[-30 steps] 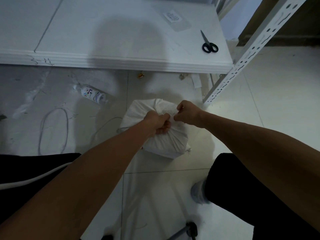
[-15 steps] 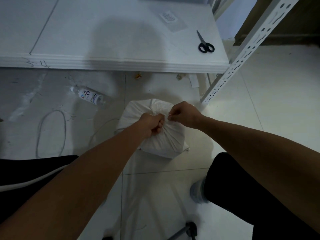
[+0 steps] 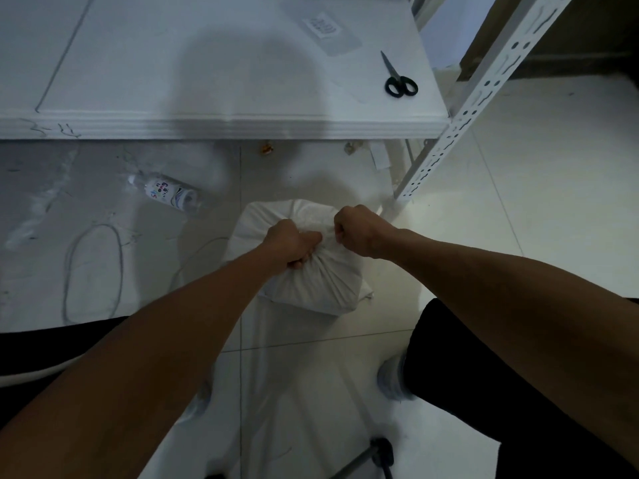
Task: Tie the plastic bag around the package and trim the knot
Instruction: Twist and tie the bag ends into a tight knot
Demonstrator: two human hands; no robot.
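Tying step: plastic bag (image 3: pixel 311 281) sat on floor; left hand (image 3: pixel 288 242) & right hand (image 3: pixel 359 229) fisted on its gathered ends, prob. cinching knot. Next: grab scissors (image 3: pixel 399 81) off worktop (image 3: pixel 207 81), trim.

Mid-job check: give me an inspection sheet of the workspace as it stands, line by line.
Surface: pale tiled floor, smudged grey at the left; low white shelf board above it.
Job's things: white plastic bag wrapped over the package on the floor, its top gathered between the hands; black-handled scissors lying unused on the shelf board.
Clutter: plastic bottle lying on its side; small scraps under the shelf edge; label sheet on the shelf board.
Grippers: left hand and right hand both fisted on the bag's gathered plastic.
Cables: thin loop on the floor at left.
Surroundings: perforated white rack post at right; the person's dark trouser legs.
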